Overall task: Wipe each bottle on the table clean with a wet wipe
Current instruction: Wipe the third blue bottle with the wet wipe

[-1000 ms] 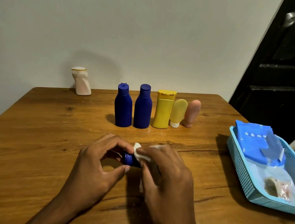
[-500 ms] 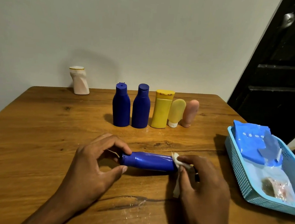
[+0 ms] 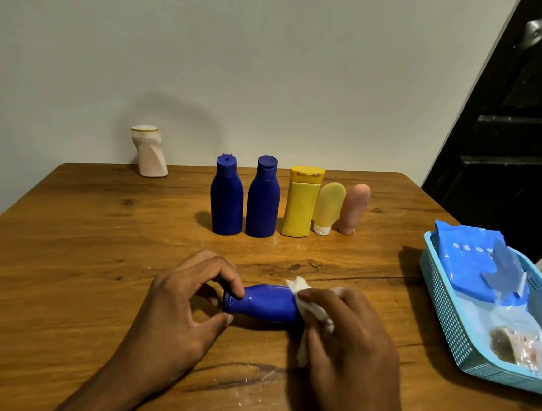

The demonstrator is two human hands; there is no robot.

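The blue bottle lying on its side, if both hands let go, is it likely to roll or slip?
Probably roll: the blue bottle lies on its side on the bare table, and its body looks rounded. Its glossy sheen suggests a slippery surface, perhaps damp from the wet wipe. It looks like stiff plastic.

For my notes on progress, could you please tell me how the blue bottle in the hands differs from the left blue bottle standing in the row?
The held blue bottle lies on its side; the left standing blue bottle is upright. The held one is gripped by the left hand and wrapped in a wet wipe by the right hand; the standing one is untouched. Both share the same deep blue colour.
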